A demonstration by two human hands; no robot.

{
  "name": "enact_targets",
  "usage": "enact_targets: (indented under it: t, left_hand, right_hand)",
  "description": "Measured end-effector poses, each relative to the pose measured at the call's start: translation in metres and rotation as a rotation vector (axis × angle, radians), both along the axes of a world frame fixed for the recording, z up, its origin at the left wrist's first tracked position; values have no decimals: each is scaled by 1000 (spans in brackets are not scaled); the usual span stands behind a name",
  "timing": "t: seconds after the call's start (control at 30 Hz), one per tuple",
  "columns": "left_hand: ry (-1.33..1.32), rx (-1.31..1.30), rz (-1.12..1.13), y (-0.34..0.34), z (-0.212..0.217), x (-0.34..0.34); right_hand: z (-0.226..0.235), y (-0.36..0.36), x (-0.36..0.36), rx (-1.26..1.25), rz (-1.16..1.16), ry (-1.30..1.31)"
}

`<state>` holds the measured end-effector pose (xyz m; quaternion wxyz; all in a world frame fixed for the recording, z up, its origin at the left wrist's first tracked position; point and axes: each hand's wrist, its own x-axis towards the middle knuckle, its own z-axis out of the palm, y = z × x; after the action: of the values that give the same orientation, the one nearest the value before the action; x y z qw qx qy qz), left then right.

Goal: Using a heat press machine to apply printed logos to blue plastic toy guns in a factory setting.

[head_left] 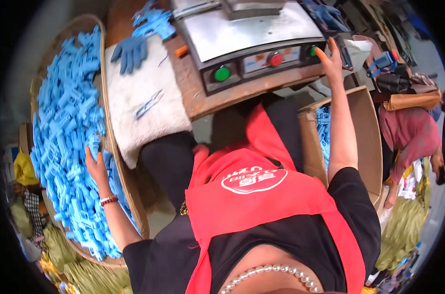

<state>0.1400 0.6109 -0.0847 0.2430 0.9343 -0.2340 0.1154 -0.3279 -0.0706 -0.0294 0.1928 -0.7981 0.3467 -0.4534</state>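
My left hand [96, 169] is over the basket [105, 73] at the left, thumb and fingers closed around a light-blue plastic piece [94, 142]. Beneath and around it lies a deep heap of similar blue pieces [70, 105], many pistol-shaped. On the right, my right hand [333, 62] is at the front corner of a metal-topped machine [261, 36]. Its thumb is beside or on the green button [314, 50], with the fingers stretched apart from it. No held thing shows in that hand. Another green button [222, 73] and a red button [275, 59] sit on the machine's front.
A white cloth [139, 98] at the table's left bears a blue glove [130, 53] and a small clipper-like tool [148, 104]. More blue pieces [154, 22] lie behind. A cardboard box [367, 132] holding blue parts stands under my right arm. Another person [411, 130] is at far right.
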Motion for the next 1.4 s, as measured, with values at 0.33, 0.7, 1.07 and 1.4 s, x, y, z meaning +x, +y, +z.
enact_targets:
  t: [0.33,0.7,1.07,1.4]
  left_hand:
    - [-108,-333,-612,-311,144,-151]
    - [-280,-263,-736,-401,122,-170]
    - [-515,-301,-685,-413,106,-176]
    - [-539,-365,-690,-417,83,-153]
  right_hand:
    - [80,20,153,244,615,-134]
    - [63,-10,181,-135,250,-298]
    - [80,100,-201,-83,-270,373]
    - [-103,73,72,50,659,1409]
